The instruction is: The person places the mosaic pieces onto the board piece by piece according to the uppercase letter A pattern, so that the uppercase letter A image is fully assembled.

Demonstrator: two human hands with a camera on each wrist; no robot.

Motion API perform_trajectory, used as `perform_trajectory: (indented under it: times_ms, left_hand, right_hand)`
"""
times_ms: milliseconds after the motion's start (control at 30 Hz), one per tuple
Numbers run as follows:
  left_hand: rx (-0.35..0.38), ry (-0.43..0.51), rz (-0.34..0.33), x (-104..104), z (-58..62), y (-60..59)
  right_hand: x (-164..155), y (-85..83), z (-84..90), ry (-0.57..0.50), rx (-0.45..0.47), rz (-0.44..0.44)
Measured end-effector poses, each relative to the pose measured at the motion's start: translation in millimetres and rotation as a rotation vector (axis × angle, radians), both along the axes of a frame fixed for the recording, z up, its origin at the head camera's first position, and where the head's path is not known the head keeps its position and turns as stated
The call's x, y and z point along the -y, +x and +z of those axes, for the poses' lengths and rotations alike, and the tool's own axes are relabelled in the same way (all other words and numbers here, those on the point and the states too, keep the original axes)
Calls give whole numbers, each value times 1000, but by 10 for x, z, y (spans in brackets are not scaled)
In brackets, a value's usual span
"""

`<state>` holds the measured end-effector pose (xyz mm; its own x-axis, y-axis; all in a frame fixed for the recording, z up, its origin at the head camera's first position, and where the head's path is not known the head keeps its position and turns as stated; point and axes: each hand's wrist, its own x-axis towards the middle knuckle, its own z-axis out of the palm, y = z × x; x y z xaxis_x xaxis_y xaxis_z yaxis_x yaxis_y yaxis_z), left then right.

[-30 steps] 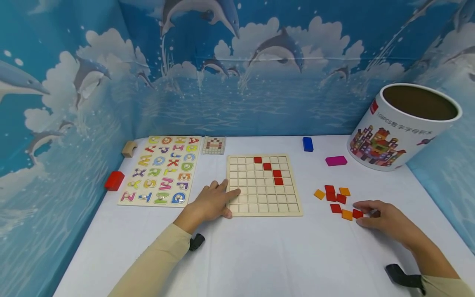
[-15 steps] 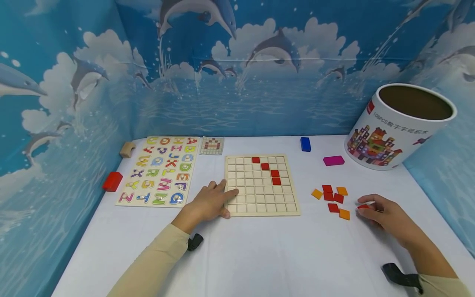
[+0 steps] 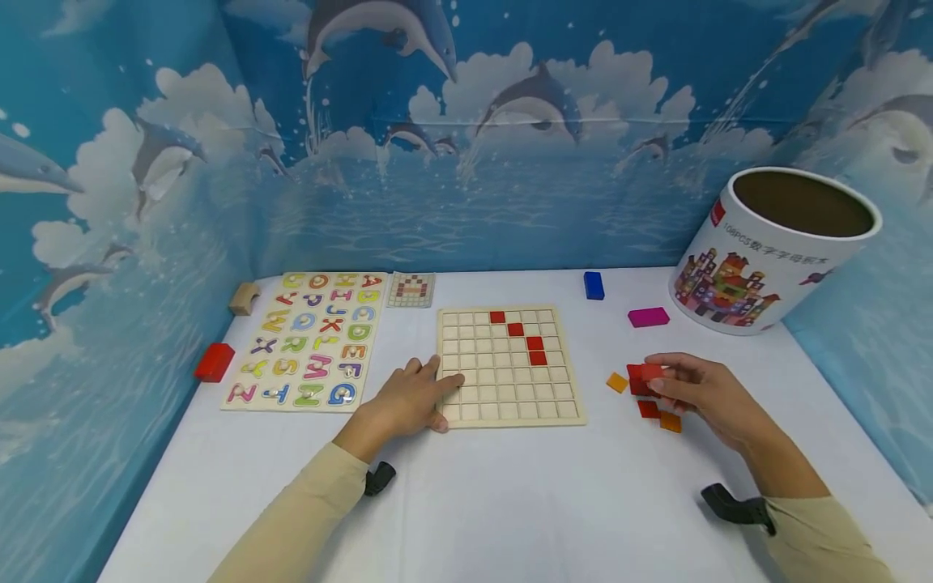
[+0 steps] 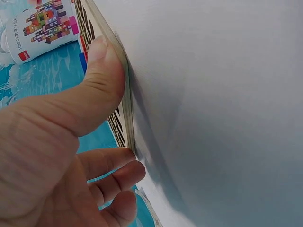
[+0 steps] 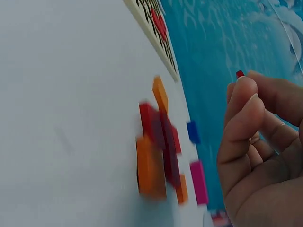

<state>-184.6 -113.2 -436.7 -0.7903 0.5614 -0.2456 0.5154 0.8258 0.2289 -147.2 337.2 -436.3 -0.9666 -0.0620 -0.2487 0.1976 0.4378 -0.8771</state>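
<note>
My left hand (image 3: 406,398) rests at the left edge of a pale wooden grid board (image 3: 492,395), one finger lying over its squares. In the left wrist view, the thumb (image 4: 102,80) touches the board's rim. Several red tiles sit in the board's upper squares, running diagonally from the top row. Between thumb and fingers my right hand (image 3: 717,398) pinches a red square tile (image 3: 652,372), raised above a loose group of tiles. That group has red tiles (image 3: 647,409) and orange tiles (image 3: 616,382); the hand hides part of it.
Left of the board lie an alphabet puzzle (image 3: 306,344) and a small pattern card (image 3: 411,290). A red block (image 3: 215,362) and a wooden arch block (image 3: 244,298) stand farther left. A blue block (image 3: 594,285), a magenta block (image 3: 648,317) and a large tub (image 3: 758,259) stand right.
My right hand has picked up a red tile from the group's right side and carried it left and up, over the other tiles. The left hand stays at the board.
</note>
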Motion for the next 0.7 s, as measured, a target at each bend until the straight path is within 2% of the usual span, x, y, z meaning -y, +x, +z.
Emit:
perform_trajectory:
  times_ms: [200,400,533,700]
  left_hand:
    - [9,27,15,30,-25,4]
    - [21,27,12,6,-42,3]
    - [27,21,11,-8,-30,10]
    - [20,21,14,-9,-7,6]
  right_hand:
    - [480,-244,-20,-91,39,7]
    - [908,-401,-94,-96,48,65]
    - [1105,-470,-147,30,31,100]
    - [1270,-516,-164,242,-89,172]
